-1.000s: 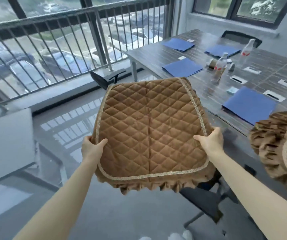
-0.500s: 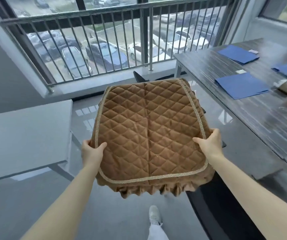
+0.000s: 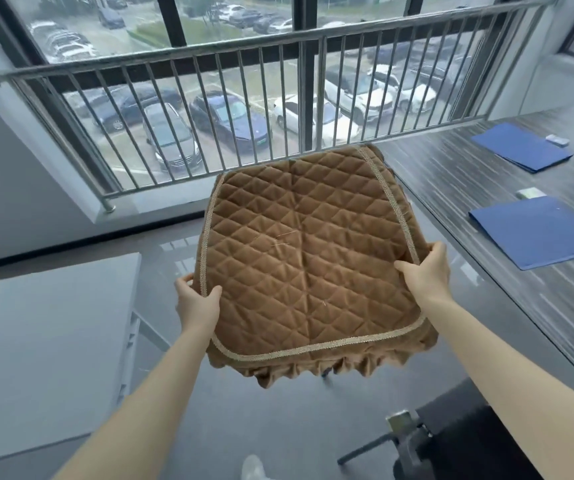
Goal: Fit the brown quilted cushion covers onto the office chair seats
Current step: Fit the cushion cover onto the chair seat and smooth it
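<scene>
A: One cushion cover is in play, and it isn't on any seat yet. It hangs in the air in front of the person, quilted side up, frilled skirt drooping along the near edge, above the floor and just off the left edge of the bench.

B: So fitting hasn't begun?

A: I'd judge not. The only chair part I can make out is a dark piece low at the right, bare and well below the cover.

B: And the grip?

A: The left hand is clamped on the left edge, thumb on top over the braid. The right hand pinches the right edge likewise, fingers curled underneath.
</scene>
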Tool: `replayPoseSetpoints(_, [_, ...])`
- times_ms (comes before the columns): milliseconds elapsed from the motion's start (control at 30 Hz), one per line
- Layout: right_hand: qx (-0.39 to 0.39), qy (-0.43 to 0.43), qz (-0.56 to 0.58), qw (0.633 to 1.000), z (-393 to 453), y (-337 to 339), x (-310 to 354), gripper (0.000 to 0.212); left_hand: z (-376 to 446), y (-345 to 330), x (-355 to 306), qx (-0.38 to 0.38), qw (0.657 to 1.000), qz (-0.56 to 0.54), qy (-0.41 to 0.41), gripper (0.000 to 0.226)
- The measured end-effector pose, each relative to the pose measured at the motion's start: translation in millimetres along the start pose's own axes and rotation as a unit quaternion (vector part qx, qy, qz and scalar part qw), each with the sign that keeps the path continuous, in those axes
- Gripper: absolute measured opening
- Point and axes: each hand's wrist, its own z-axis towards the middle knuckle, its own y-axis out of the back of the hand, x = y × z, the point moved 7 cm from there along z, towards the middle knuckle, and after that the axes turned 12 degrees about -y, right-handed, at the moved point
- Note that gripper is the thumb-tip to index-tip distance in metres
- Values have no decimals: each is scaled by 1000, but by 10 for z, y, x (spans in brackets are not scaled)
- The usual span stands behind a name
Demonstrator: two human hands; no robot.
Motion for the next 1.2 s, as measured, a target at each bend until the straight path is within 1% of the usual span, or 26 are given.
replayPoseSetpoints(133, [-49, 33, 17, 998, 336, -229, 393, 39, 627, -343, -46, 42, 997, 40, -56, 49])
replayPoseSetpoints(233, [-81, 72, 28, 994, 561, -359, 702, 35, 1100, -623, -122, 90, 993, 41, -69, 53])
replayPoseSetpoints(333, [-126, 85, 26, 988, 840, -479, 1144, 32, 1676, -937, -212, 145, 984, 36, -93, 58])
replayPoseSetpoints(433, [-156, 91, 28, 983, 1016, -533, 1500, 33, 2110, -1204, -304, 202, 974, 42, -95, 61])
replayPoseSetpoints(533, [-195, 83, 25, 977, 1159, -608, 1780, 34, 2506, -1539, -361, 259, 960, 47, -94, 61])
replayPoseSetpoints(667, [-236, 102, 27, 966, 1295, -617, 2056, 34, 2811, -2061, -527, 367, 925, 38, -94, 72])
replayPoseSetpoints(700, [-241, 110, 25, 964, 1327, -611, 2109, 33, 2853, -2193, -643, 383, 917, 36, -103, 69])
replayPoseSetpoints(767, [-243, 122, 19, 962, 1417, -624, 2180, 34, 2924, -2457, -911, 398, 906, 36, -139, 55])
replayPoseSetpoints(800, [-241, 123, 19, 963, 1478, -628, 2205, 34, 2940, -2607, -1064, 405, 900, 32, -158, 52])
replayPoseSetpoints(867, [-237, 111, 34, 965, 1612, -634, 2211, 35, 2953, -2851, -1370, 415, 888, 16, -198, 52])
replayPoseSetpoints(900, [-243, 102, 39, 964, 1733, -595, 2233, 36, 2968, -3037, -1564, 416, 880, 14, -229, 50])
replayPoseSetpoints(967, [-238, 100, 22, 966, 1862, -607, 2300, 41, 2970, -3243, -1864, 412, 858, 36, -305, 57])
replayPoseSetpoints(1033, [-240, 116, -5, 964, 2066, -582, 2394, 44, 2940, -3496, -2228, 403, 824, 64, -393, 66])
replayPoseSetpoints(1100, [-250, 138, -36, 958, 2275, -545, 2513, 43, 2900, -3698, -2669, 384, 785, 53, -483, 71])
replayPoseSetpoints(1133, [-261, 154, -56, 951, 2408, -502, 2598, 42, 2883, -3814, -2922, 369, 761, 50, -531, 74])
replayPoseSetpoints(1200, [-281, 182, -113, 935, 2600, -464, 2777, 41, 2845, -4032, -3305, 334, 704, 79, -622, 78])
